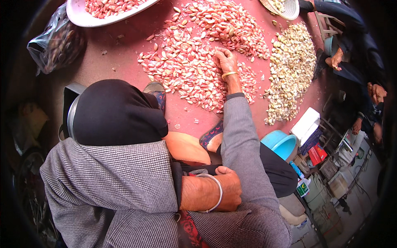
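My right hand point(225, 60), with a gold bangle, reaches into a spread of pink-and-white cloves point(190, 82) on the red floor point(103, 45), its fingertips pinched among them; what they grip is too small to make out. My left hand point(221, 188), wearing a silver bangle, lies closed over my lap and right forearm, its contents hidden. A heap of pale yellowish pieces point(289, 70) lies to the right of the pink cloves.
Around are a white basin of cloves point(82, 16), plastic bag point(56, 45), strainer basket point(289, 8), blue basin point(277, 136), white box point(306, 124) and orange pad point(186, 144). Other people point(355, 45) sit at the right, their hands near the pale heap.
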The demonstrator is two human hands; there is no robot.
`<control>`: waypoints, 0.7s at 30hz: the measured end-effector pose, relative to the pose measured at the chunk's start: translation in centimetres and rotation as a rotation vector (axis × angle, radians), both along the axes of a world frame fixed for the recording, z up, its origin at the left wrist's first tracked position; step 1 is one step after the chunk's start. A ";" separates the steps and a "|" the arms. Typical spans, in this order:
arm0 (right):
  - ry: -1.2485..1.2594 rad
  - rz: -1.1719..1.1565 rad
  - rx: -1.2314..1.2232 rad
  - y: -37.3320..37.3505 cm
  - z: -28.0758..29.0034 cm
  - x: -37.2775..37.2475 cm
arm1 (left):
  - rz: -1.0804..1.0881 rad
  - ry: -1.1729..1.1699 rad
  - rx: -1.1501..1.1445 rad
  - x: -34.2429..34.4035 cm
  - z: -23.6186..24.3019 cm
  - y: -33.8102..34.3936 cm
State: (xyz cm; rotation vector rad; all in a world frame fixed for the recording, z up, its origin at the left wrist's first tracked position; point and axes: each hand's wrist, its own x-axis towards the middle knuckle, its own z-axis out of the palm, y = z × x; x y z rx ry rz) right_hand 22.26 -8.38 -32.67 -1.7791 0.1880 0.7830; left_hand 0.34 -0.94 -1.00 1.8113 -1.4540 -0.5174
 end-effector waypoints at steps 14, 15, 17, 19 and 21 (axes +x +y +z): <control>0.350 -0.163 0.409 -1.4 2.1 -1.4 | -0.057 -0.023 0.044 -0.2 0.7 -0.4; 0.349 -0.170 0.381 -1.1 2.4 -1.5 | -0.031 -0.008 0.014 -0.4 0.6 -0.4; 0.326 -0.068 0.261 0.9 3.3 -1.5 | 0.013 0.016 -0.044 -0.7 0.3 -0.5; 0.244 -0.018 0.215 4.6 4.5 -1.7 | -0.002 0.024 -0.042 -0.8 0.2 -0.5; 0.125 0.027 0.242 10.6 6.1 -1.9 | -0.013 0.035 -0.028 -0.8 0.3 -0.3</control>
